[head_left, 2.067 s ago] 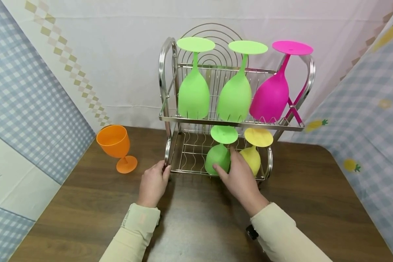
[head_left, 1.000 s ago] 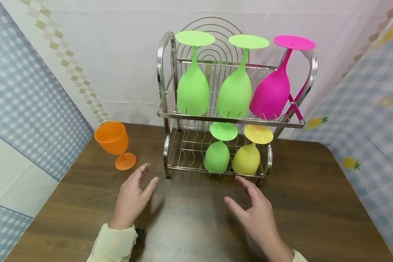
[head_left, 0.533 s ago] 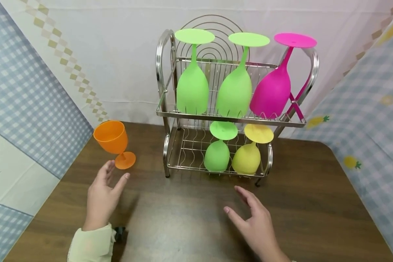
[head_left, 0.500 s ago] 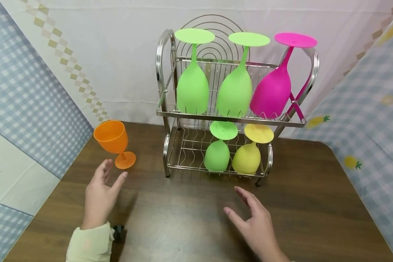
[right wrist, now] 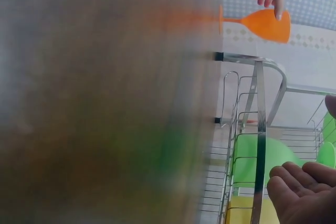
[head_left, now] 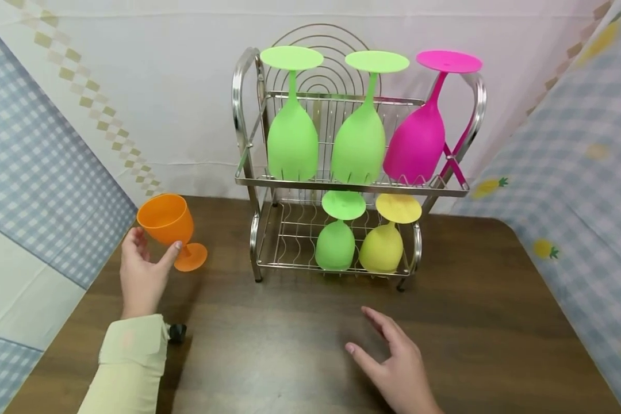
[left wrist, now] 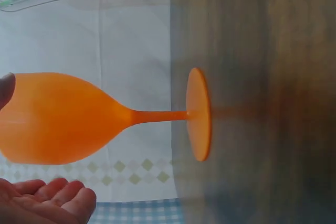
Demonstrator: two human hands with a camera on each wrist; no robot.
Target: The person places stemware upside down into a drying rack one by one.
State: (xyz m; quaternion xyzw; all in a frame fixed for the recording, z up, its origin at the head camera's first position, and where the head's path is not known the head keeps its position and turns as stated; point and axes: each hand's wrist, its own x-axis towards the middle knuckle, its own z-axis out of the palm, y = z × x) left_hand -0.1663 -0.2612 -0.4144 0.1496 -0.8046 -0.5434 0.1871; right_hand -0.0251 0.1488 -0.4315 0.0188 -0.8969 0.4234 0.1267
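An orange goblet (head_left: 168, 221) stands upright on the table at the left, its foot (left wrist: 198, 114) down on the wood. My left hand (head_left: 142, 276) is at its bowl, thumb on the near side and fingers on the far left side. In the left wrist view the fingertips (left wrist: 68, 195) stand apart from the bowl, while the thumb overlaps its edge; whether the thumb touches cannot be told. My right hand (head_left: 395, 368) hovers over the table in front of the rack, thumb and fingers spread, holding nothing.
A two-tier metal dish rack (head_left: 352, 187) stands at the back. Upside down on top are two light green goblets (head_left: 292, 141) (head_left: 359, 144) and a leaning magenta goblet (head_left: 416, 144). Below are a green goblet (head_left: 335, 246) and a yellow goblet (head_left: 382, 248). Checked cloth (head_left: 36, 126) hangs at the sides.
My right hand has left the green goblet on the lower tier and drawn back toward me. My left hand has let go of the rack's side and moved left to the orange goblet.
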